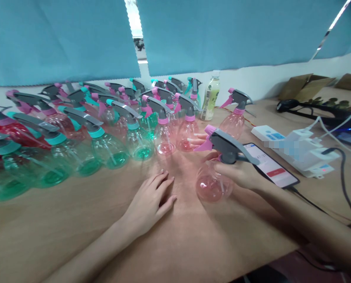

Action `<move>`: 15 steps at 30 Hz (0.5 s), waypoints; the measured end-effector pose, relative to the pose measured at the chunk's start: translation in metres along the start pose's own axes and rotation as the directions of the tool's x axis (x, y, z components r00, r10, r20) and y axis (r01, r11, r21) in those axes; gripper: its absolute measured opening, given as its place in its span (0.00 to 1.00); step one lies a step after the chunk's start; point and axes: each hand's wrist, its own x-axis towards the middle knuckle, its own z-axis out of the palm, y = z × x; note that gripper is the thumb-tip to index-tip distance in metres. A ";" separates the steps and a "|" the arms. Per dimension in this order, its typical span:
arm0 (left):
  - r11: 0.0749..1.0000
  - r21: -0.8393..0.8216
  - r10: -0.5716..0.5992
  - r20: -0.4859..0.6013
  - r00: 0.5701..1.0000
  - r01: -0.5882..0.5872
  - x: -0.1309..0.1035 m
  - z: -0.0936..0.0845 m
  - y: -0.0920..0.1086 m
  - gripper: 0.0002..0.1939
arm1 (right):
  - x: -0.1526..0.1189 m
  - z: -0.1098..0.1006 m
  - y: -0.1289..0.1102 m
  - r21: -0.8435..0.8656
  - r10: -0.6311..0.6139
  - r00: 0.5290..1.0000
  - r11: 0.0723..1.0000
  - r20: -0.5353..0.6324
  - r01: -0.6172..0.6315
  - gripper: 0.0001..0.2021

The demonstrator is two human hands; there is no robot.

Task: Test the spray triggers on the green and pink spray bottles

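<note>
My left hand (151, 202) lies on the wooden table, palm down, fingers spread and holding nothing. My right hand (237, 173) is around the neck of a clear pink spray bottle (212, 186) with a grey and pink trigger head. Some of its fingers stretch out past the neck toward another pink spray bottle (188, 127) behind; whether they touch it cannot be told. Beside that one stands a further pink bottle (166, 137). Left of these is a front row of green-tinted bottles with teal collars, among them a green spray bottle (140, 143).
More spray bottles crowd the back left. A drink bottle (211, 98) and a single pink spray bottle (232, 122) stand behind my right hand. At right are a phone (274, 167), a white power strip (296, 147), cables, a black headset-like object (313, 112) and an open cardboard box (303, 87).
</note>
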 end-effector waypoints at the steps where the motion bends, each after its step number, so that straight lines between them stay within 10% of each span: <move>1: 1.000 -0.005 -0.001 -0.005 1.000 0.001 0.000 0.000 0.000 0.22 | 0.000 0.000 -0.001 0.005 -0.008 1.000 1.000 -0.010 0.008 0.04; 15: 1.000 -0.013 -0.002 -0.006 1.000 0.002 0.000 -0.001 0.001 0.21 | 0.000 0.001 -0.004 0.022 -0.066 0.997 0.998 -0.050 0.067 0.07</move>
